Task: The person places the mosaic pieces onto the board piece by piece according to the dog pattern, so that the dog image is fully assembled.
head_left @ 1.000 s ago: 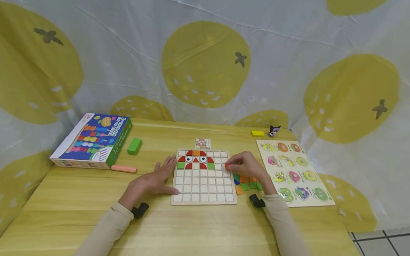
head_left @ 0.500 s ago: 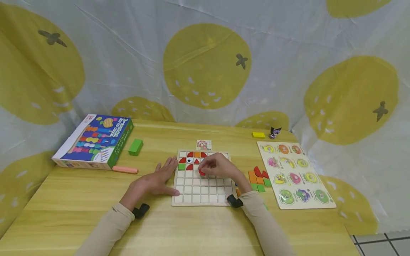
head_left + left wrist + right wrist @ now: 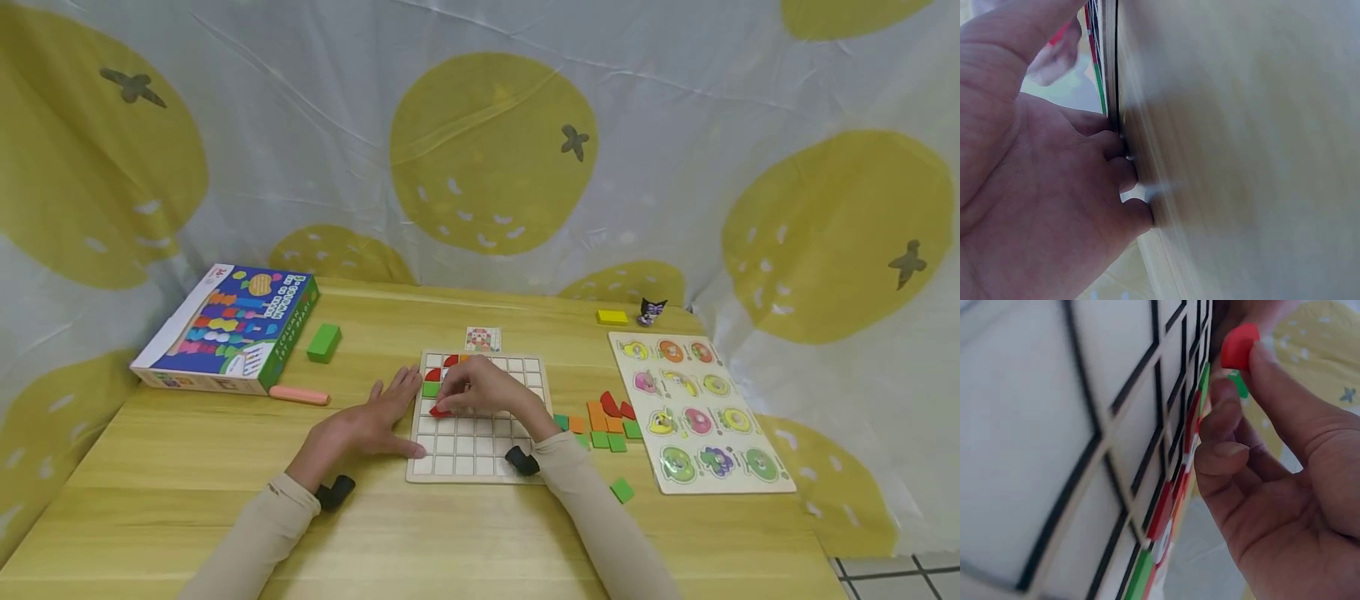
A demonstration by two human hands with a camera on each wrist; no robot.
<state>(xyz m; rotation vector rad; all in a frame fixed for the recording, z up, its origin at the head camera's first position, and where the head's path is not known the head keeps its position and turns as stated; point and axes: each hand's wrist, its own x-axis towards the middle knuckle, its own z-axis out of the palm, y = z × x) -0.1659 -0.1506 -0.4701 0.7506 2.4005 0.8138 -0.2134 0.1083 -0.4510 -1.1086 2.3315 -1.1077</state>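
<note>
Between thumb and fingertips, my right hand (image 3: 480,387) pinches a small red quarter-circle tile (image 3: 1239,347). It is low over the left part of the gridded wooden board (image 3: 480,480), hiding much of the tile pattern in its upper rows. A green square tile (image 3: 431,389) and red tiles (image 3: 433,375) show in the cells at the upper left. My left hand (image 3: 367,425) lies with fingers spread along the board's left side, fingertips and thumb right at its edge. In the left wrist view those fingertips meet the board's rim.
Loose orange (image 3: 596,415), green and red tiles lie right of the board. Beyond them is a fruit puzzle board (image 3: 630,371). A picture card (image 3: 483,339), yellow block (image 3: 612,317) and figurine (image 3: 652,312) stand behind; a box (image 3: 232,325), green block (image 3: 324,343) and salmon stick (image 3: 300,395) are left.
My right hand has carried the red tile leftward from the board's right edge to its left part, uncovering the loose tiles. The left hand has stayed at the board's edge.
</note>
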